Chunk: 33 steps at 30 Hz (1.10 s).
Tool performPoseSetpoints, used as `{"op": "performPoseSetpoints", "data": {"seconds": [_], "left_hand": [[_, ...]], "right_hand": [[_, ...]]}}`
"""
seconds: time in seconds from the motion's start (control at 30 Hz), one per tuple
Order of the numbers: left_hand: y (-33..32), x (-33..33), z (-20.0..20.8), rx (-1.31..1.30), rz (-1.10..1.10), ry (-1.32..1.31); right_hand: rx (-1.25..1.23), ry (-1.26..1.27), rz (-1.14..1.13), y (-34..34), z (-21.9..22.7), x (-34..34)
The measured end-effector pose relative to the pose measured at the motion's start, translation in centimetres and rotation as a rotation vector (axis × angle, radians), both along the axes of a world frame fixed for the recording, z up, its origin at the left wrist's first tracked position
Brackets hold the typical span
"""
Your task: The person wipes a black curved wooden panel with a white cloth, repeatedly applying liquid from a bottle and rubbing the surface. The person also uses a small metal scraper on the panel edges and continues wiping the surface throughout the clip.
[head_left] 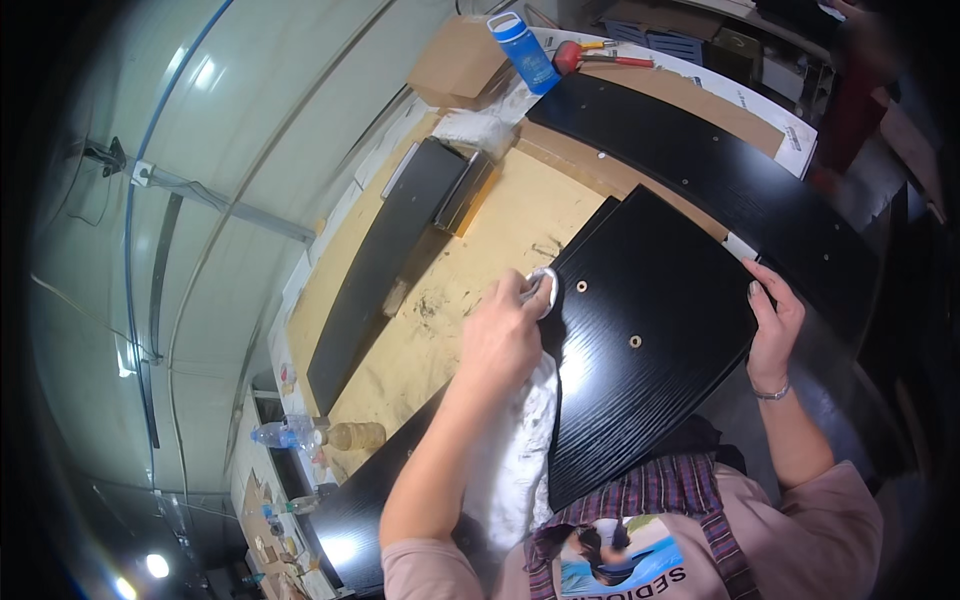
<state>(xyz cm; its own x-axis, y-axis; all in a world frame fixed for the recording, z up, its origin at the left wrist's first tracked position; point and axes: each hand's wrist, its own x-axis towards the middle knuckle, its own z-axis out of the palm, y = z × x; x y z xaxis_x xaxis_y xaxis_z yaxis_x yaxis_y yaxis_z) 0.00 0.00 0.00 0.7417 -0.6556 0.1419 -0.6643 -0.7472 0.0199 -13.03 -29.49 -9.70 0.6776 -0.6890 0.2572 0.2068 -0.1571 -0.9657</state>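
Observation:
A black wood-grain panel (660, 320) with two brass-coloured round inserts lies tilted in front of me, on top of other dark boards. My left hand (505, 335) is closed around a bunched white cloth (515, 450) at the panel's left edge. The cloth's loose end hangs down toward my apron. At the panel's right edge, my right hand (775, 320) grips the corner, with part of its fingers hidden by the board.
A long curved black panel (720, 165) lies across the far right. Farther left are a narrow dark curved piece (380, 255), a small box (465, 195) and a cardboard box (455, 65). A blue bottle (525, 55) and red-headed mallet (570, 57) stand behind. Plastic bottles (290, 435) sit at left.

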Motion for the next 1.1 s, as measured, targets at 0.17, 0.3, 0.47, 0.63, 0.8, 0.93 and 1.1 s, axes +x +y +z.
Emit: {"op": "performPoseSetpoints", "data": {"seconds": [0.17,0.3,0.47,0.63,0.8,0.93,1.1], "left_hand": [[4.1,-1.6,0.3,0.019,-0.015,0.104],[-0.3,-0.1,0.8,-0.083,-0.039,0.044],[1.4,0.3,0.6,-0.117,-0.118,0.145],[-3.2,1.3,-0.4,-0.139,-0.151,0.097],[-12.4,5.2,-1.8,-0.252,-0.269,0.014],[-9.6,5.7,-3.0,-0.238,-0.377,0.048],[-11.9,5.1,-1.8,-0.271,-0.280,0.068]], "right_hand": [[0.014,-0.033,0.009,-0.3,-1.4,-0.9],[0.069,-0.067,0.033,-0.2,-1.8,-0.4],[0.204,-0.079,0.000,0.3,-1.5,-0.3],[0.194,-0.056,-0.020,0.5,-0.8,-0.3],[0.175,-0.045,-0.001,1.2,-0.6,-0.3],[0.129,-0.113,-0.021,0.9,-1.3,-0.9],[0.065,-0.138,-0.034,1.2,-1.1,-0.7]]}}
